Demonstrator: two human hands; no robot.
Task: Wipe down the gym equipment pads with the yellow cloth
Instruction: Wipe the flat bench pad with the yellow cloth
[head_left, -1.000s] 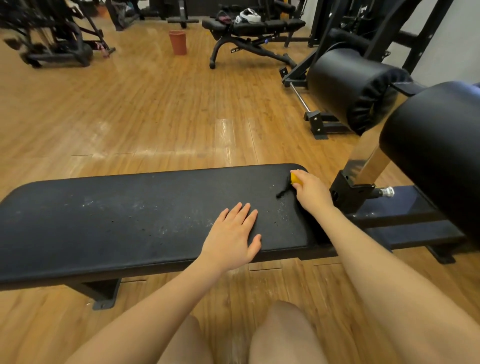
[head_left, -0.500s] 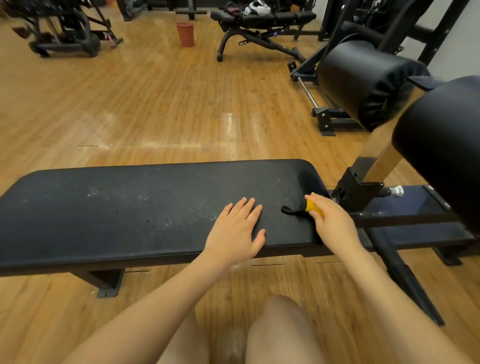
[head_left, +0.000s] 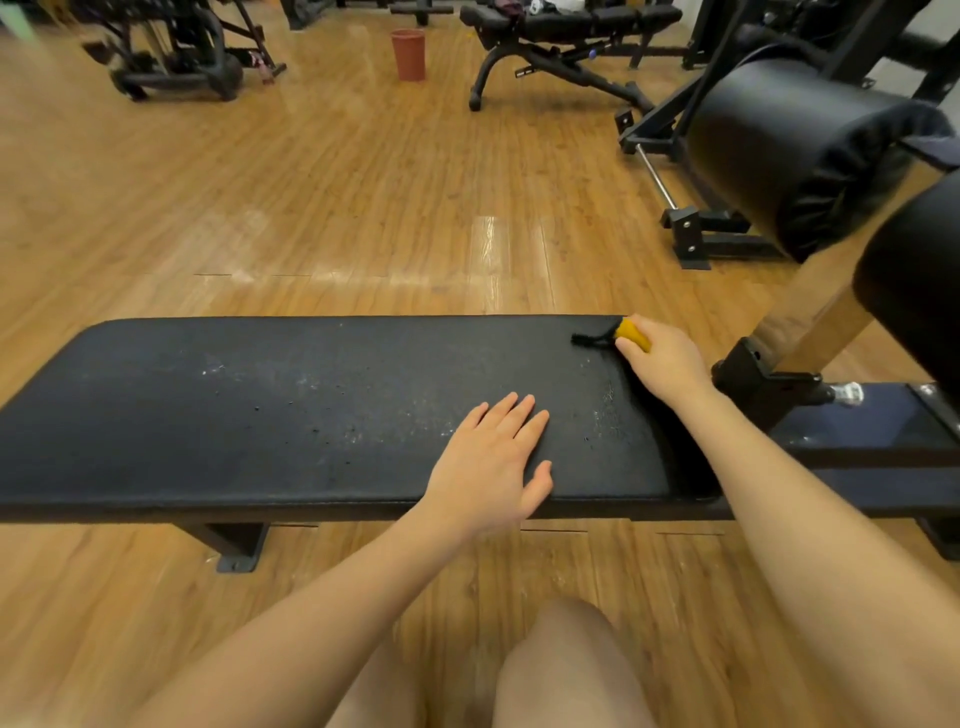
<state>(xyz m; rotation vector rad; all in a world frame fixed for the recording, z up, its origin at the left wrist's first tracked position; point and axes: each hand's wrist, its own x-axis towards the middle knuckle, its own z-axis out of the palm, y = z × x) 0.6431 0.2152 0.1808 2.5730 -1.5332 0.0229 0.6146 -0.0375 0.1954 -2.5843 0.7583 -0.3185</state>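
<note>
A long black bench pad (head_left: 291, 410) stretches across the view on a metal frame, above a wooden floor (head_left: 322, 197). The person's left hand (head_left: 493, 462) lies flat on the pad near its front edge, palm down, fingers straight and close together, the thumb spread out to the side; it holds nothing. The right hand (head_left: 667, 358) is at the far right corner of the pad, its fingers curled round a bunched yellow cloth (head_left: 635, 333), which peeks out past the knuckles and touches the pad's surface. A short black strand or tassel (head_left: 592, 339) sticks out from the cloth to the left and lies on the pad; what it is cannot be told. The pad shows pale dusty smears and small dark specks, mostly in its middle and just in front of the right hand. To the right of the bench, two big black roller pads stand on an angled metal arm: one (head_left: 800, 150) farther back, the other (head_left: 919, 291) nearer and cut off by the edge of the view. Across the floor there is a reddish-brown bin (head_left: 409, 54), with another black bench (head_left: 566, 26) to its right and a dark machine (head_left: 176, 52) to its left. The person's bare knees (head_left: 566, 670) show at the bottom.
</note>
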